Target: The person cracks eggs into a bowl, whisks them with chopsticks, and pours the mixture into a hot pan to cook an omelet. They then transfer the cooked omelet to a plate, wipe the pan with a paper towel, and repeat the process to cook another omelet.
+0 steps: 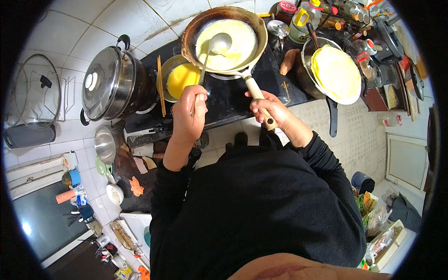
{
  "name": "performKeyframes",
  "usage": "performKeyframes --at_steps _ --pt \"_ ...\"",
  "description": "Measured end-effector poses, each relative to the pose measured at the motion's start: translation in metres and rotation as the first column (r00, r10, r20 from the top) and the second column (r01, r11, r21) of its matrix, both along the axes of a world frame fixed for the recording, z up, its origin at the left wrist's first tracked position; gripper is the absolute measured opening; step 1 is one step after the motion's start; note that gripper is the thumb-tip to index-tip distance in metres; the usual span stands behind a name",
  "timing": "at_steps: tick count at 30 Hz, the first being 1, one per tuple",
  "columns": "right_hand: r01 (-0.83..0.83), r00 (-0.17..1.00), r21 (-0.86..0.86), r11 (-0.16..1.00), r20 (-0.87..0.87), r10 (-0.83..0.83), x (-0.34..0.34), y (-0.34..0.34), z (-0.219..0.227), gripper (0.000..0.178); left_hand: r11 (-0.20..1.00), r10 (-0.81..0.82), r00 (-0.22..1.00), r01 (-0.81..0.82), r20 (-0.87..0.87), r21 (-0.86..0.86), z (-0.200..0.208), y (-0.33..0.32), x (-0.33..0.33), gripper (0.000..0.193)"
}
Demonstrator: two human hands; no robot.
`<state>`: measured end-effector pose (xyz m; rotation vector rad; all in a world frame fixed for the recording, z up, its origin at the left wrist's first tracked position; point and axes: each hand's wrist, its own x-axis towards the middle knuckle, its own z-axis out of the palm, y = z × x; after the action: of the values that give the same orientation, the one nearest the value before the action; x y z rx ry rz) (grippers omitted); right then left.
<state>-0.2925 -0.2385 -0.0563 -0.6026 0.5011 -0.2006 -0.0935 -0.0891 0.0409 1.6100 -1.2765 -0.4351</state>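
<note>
My left hand point(190, 109) is closed round the handle of a metal ladle point(220, 43). The ladle's bowl rests over a pale yellow layer of egg batter point(242, 37) in a frying pan point(191, 32). Gripping the pan's wooden handle point(254, 88) is my right hand point(272, 109); the pan is above the stove, tilted a little. Just left of the ladle handle, a metal bowl point(166, 70) holds bright yellow beaten egg point(182, 80). A pair of wooden chopsticks point(161, 88) lies along the bowl's left side.
A lidded steamer pot point(105, 84) occupies the left burner. On the right, a plate of stacked yellow pancakes point(336, 72) sits on a pot point(308, 56), beside a sweet potato point(290, 61). A cleaver-like black handle point(333, 119) juts past the counter edge. Bottles and jars point(305, 21) crowd the back right.
</note>
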Motion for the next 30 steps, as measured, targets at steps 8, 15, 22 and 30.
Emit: performKeyframes --at_steps 8,15,22,30 --pt "0.015 0.999 -0.006 1.000 0.033 -0.015 0.006 0.008 -0.001 0.036 0.949 0.027 0.882 -0.170 -0.470 -0.265 0.002 0.021 0.028 0.011" --pt "0.035 0.999 -0.038 0.999 0.036 -0.033 0.014 0.017 0.004 0.041 0.843 0.073 0.732 -0.409 -0.677 -0.351 -0.007 0.066 0.069 0.015" --pt "0.032 0.999 -0.050 0.998 0.024 -0.031 0.019 0.023 0.003 0.043 0.805 0.270 0.681 -0.547 -0.681 -0.228 -0.036 0.108 0.069 0.013" --pt "0.057 0.996 -0.021 0.998 0.072 -0.056 0.023 0.027 0.002 0.042 0.873 0.257 0.760 -0.447 -0.596 -0.194 -0.062 0.096 0.061 0.009"
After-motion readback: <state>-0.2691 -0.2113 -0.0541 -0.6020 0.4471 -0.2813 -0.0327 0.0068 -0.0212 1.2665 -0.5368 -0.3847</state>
